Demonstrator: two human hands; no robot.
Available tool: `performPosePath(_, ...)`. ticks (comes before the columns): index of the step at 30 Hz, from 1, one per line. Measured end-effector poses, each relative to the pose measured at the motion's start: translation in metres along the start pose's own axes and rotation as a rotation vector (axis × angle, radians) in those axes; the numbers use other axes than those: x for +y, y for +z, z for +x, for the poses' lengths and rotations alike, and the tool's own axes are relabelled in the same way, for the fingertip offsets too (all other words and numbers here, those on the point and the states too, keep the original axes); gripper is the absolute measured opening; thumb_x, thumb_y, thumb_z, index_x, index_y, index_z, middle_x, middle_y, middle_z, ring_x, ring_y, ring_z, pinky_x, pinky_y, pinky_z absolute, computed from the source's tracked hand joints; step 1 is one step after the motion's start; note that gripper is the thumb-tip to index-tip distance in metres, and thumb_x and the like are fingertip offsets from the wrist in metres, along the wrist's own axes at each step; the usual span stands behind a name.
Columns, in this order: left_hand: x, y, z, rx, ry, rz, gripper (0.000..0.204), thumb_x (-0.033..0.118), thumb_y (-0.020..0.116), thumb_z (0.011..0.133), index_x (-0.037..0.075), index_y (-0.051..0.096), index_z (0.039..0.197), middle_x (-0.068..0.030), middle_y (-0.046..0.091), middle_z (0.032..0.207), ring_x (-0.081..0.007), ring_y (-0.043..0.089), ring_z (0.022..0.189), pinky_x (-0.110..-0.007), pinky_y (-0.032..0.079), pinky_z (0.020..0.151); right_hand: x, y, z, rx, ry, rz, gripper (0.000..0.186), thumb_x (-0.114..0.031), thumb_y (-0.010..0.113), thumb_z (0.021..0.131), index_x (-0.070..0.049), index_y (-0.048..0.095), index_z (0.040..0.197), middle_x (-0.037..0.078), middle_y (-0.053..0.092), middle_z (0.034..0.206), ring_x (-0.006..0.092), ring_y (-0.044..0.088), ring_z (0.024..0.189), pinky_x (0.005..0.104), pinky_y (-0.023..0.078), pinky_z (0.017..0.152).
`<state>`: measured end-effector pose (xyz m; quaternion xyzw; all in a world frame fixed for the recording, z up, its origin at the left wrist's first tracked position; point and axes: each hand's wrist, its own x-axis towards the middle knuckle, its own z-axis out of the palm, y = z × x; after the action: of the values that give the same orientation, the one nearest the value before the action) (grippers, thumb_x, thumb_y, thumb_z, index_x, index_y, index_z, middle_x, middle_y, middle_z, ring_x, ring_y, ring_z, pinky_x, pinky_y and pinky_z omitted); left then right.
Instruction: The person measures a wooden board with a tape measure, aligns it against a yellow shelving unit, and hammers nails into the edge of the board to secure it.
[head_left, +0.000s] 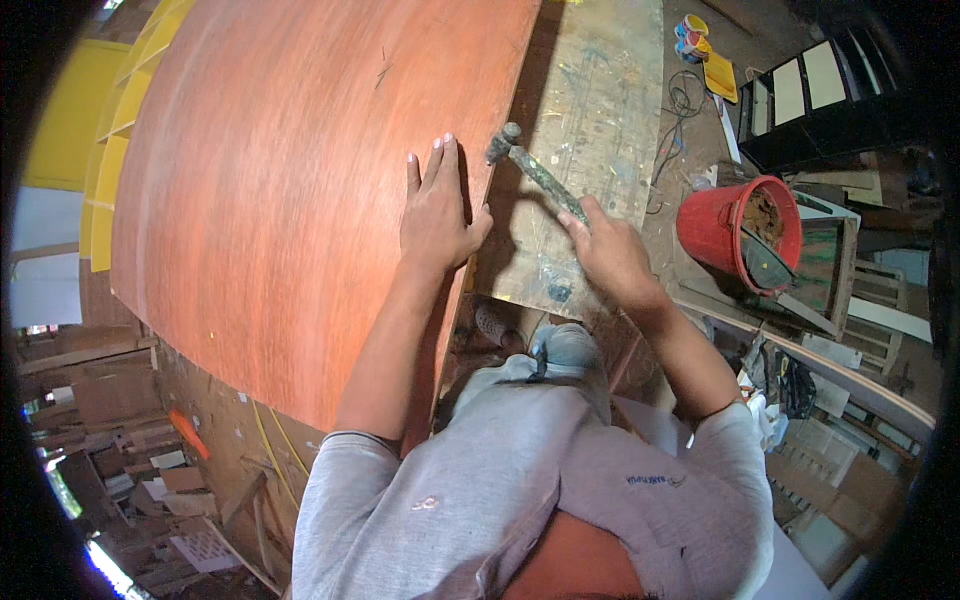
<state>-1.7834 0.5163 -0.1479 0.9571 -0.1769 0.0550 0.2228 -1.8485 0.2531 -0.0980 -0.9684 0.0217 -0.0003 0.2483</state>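
Observation:
A large reddish-brown plywood sheet (pixel 280 190) fills the left and middle of the view. My left hand (pixel 438 215) lies flat on it near its right edge, fingers stretched away from me. In my right hand (pixel 612 250) is a hammer (pixel 545 180), gripped by its worn, paint-stained handle. The hammer's head is right at the sheet's edge, just beyond my left fingertips; whether it touches the edge I cannot tell. Several small thin nails (pixel 382 70) lie farther up on the sheet.
Right of the sheet is a paint-spotted board (pixel 590 130). A red bucket (pixel 715 235) stands to the right, near a yellow tray (pixel 720 78), a dark cable (pixel 680 110) and a black cabinet (pixel 800 100). A yellow frame (pixel 120 110) borders the far left. Wood scraps (pixel 110 430) pile up at lower left.

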Motion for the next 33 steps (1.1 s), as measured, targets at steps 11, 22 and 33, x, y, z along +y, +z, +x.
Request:
performPosePath(11,-0.004,0.003,0.001,0.018,0.037,0.015,0.108,0.035,0.076,0.084,-0.011,0.023,0.167,-0.0288,0.042,0.168,-0.0380,0.036,0.161,-0.056,0.016,0.137,-0.004,0.001,0.004,-0.219,0.015,-0.128,0.041,-0.047,0.058,0.112,-0.009,0.061,0.127,0.026,0.074,0.087,0.0521,0.074,0.086,0.0641,0.055,0.073)
performPosePath(22,-0.004,0.004,-0.001,0.030,0.019,0.001,0.108,0.036,0.076,0.084,-0.007,0.025,0.168,-0.0291,0.041,0.170,-0.0392,0.036,0.161,-0.056,0.015,0.137,-0.013,-0.018,0.007,-0.206,-0.158,-0.144,0.038,-0.044,0.057,0.112,-0.009,0.057,0.127,0.026,0.074,0.087,0.0513,0.074,0.083,0.0633,0.056,0.070)
performPosePath(33,0.000,0.000,0.003,0.000,-0.007,0.029,0.110,0.034,0.078,0.083,-0.005,0.023,0.170,-0.0272,0.039,0.172,-0.0343,0.034,0.163,-0.053,0.010,0.139,-0.007,-0.029,0.028,-0.299,-0.115,-0.187,0.040,-0.048,0.054,0.112,-0.010,0.058,0.124,0.023,0.075,0.086,0.0478,0.075,0.084,0.0623,0.058,0.072)
